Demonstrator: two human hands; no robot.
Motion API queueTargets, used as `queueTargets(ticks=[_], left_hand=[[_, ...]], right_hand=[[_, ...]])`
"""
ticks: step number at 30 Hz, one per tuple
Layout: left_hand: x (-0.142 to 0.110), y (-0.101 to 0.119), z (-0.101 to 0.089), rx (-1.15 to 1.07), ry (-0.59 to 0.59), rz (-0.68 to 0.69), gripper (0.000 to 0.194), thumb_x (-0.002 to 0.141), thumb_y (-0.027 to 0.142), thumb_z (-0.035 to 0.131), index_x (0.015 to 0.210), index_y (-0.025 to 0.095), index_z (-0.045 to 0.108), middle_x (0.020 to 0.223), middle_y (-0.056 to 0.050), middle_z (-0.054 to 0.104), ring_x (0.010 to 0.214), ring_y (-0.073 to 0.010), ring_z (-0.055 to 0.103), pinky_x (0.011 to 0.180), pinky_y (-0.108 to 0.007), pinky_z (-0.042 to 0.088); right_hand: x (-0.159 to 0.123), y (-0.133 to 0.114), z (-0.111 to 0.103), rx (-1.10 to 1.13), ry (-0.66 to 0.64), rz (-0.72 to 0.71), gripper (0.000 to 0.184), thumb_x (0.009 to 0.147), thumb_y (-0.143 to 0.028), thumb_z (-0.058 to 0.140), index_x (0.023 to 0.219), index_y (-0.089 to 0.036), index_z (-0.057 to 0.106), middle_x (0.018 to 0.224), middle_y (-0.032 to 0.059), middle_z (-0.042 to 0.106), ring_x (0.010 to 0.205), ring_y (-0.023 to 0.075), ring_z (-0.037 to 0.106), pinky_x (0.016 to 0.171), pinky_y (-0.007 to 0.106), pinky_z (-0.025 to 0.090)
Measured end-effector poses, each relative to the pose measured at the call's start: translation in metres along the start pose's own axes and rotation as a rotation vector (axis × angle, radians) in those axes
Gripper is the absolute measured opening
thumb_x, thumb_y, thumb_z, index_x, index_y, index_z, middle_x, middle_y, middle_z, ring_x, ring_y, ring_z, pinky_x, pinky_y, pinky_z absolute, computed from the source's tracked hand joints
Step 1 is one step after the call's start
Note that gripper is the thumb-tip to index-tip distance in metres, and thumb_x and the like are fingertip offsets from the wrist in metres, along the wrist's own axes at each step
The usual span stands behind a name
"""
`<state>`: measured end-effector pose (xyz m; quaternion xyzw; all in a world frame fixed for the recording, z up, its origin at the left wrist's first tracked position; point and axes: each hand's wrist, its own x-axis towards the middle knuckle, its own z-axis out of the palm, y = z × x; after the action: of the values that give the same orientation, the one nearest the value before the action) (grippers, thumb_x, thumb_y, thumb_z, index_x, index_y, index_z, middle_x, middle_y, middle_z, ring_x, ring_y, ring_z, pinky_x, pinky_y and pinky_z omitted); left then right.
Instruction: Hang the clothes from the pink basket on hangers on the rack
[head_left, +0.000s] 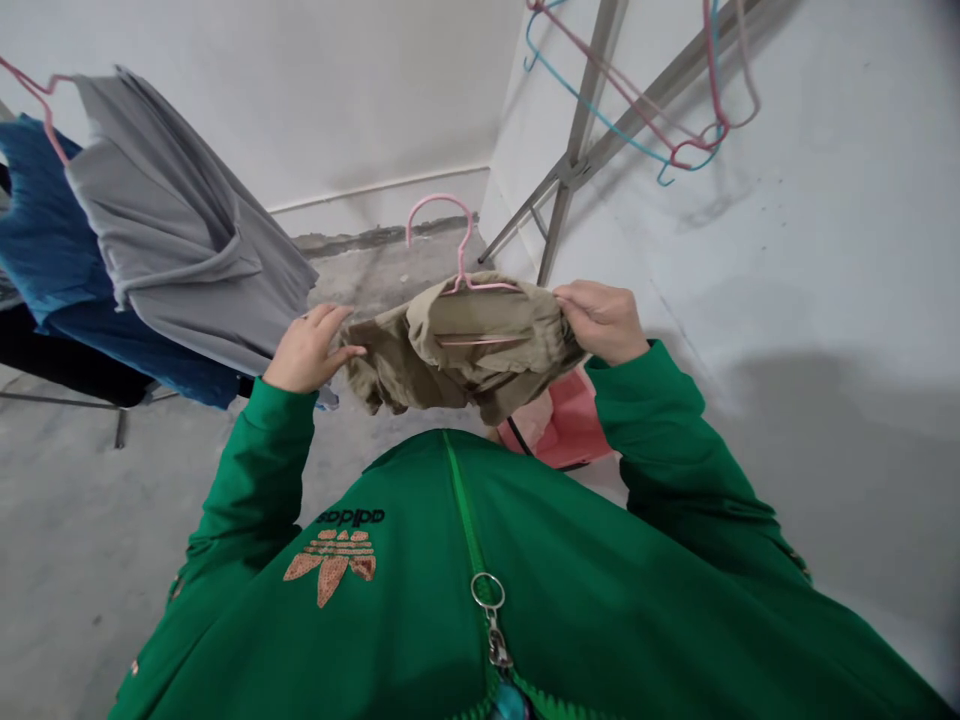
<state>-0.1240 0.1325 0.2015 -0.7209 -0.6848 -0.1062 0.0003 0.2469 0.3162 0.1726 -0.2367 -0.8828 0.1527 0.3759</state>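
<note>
A khaki top [487, 335] hangs on a pink hanger [463, 250] in front of my body, its neck opening facing up and the hook standing free above it. My right hand [604, 318] is closed on the cloth at the right shoulder, fingers pinched over the edge. At the opposite end, my left hand [311, 348] has its thumb and fingers around the edge of the left shoulder or sleeve. The lower part of the top is folded out of sight beneath.
Grey trousers [180, 210] and blue clothing [60, 230] hang at the left. Pink and blue hangers [637, 110] hang on a metal drying rack [574, 165] at the upper right. Below the top stands a pink basin [574, 425], partly hidden, near the white wall [825, 250].
</note>
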Motion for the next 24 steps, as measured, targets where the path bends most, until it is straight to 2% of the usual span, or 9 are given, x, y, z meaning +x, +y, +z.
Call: queueTargets(ticks=[2, 4, 6, 11, 15, 18, 24], left_hand=[[0.012, 0.009, 0.005, 0.046, 0.026, 0.055, 0.041, 0.093, 0.038, 0.046, 0.125, 0.015, 0.056, 0.119, -0.018, 0.062, 0.110, -0.0306, 0.060, 0.085, -0.040, 0.048], [0.020, 0.016, 0.016, 0.058, 0.021, 0.109, 0.033, 0.094, 0.032, 0.039, 0.109, 0.016, 0.063, 0.100, -0.014, 0.066, 0.093, -0.0267, 0.063, 0.078, -0.037, 0.048], [0.021, 0.021, 0.031, 0.028, 0.050, 0.142, 0.031, 0.095, 0.029, 0.035, 0.094, 0.017, 0.064, 0.085, -0.011, 0.064, 0.079, -0.0226, 0.062, 0.070, -0.033, 0.047], [0.015, 0.029, 0.057, -0.124, 0.179, 0.163, 0.024, 0.093, 0.025, 0.035, 0.087, 0.019, 0.057, 0.079, -0.008, 0.060, 0.072, -0.0190, 0.058, 0.063, -0.029, 0.044], [0.018, 0.030, 0.057, -0.157, 0.205, 0.160, 0.022, 0.093, 0.025, 0.035, 0.087, 0.020, 0.055, 0.078, -0.007, 0.059, 0.074, -0.0188, 0.058, 0.065, -0.029, 0.045], [0.021, 0.031, 0.053, -0.154, 0.196, 0.147, 0.023, 0.093, 0.026, 0.034, 0.088, 0.020, 0.056, 0.079, -0.006, 0.059, 0.075, -0.0189, 0.058, 0.067, -0.029, 0.046], [0.018, 0.019, 0.039, -0.105, 0.162, 0.090, 0.032, 0.096, 0.035, 0.030, 0.091, 0.021, 0.058, 0.085, -0.007, 0.061, 0.078, -0.0185, 0.060, 0.068, -0.029, 0.046]], right_hand=[[0.003, 0.001, 0.000, 0.055, -0.047, 0.005, 0.034, 0.097, -0.038, 0.042, 0.081, -0.020, 0.066, 0.081, 0.0082, 0.070, 0.074, 0.0174, 0.065, 0.067, 0.030, 0.050], [0.005, 0.003, 0.001, 0.091, -0.068, 0.022, 0.034, 0.096, -0.040, 0.043, 0.082, -0.020, 0.067, 0.082, 0.0075, 0.070, 0.075, 0.0169, 0.065, 0.068, 0.029, 0.050], [0.006, 0.005, 0.002, 0.105, -0.075, 0.040, 0.035, 0.096, -0.040, 0.043, 0.082, -0.019, 0.067, 0.080, 0.0065, 0.070, 0.074, 0.0167, 0.064, 0.067, 0.029, 0.050], [0.012, 0.006, 0.007, 0.035, -0.051, 0.034, 0.035, 0.096, -0.036, 0.040, 0.083, -0.019, 0.067, 0.077, 0.0058, 0.067, 0.072, 0.0166, 0.062, 0.066, 0.028, 0.046], [0.025, -0.003, 0.008, -0.022, -0.024, -0.032, 0.033, 0.096, -0.029, 0.037, 0.085, -0.019, 0.066, 0.075, 0.0052, 0.065, 0.071, 0.0160, 0.060, 0.065, 0.028, 0.043], [0.034, -0.011, 0.009, -0.051, -0.053, -0.062, 0.034, 0.096, -0.028, 0.035, 0.085, -0.019, 0.065, 0.075, 0.0046, 0.063, 0.071, 0.0152, 0.058, 0.065, 0.027, 0.042], [0.034, -0.013, 0.004, -0.121, -0.109, -0.024, 0.036, 0.098, -0.034, 0.034, 0.085, -0.021, 0.066, 0.080, 0.0058, 0.066, 0.075, 0.0175, 0.060, 0.072, 0.031, 0.046]])
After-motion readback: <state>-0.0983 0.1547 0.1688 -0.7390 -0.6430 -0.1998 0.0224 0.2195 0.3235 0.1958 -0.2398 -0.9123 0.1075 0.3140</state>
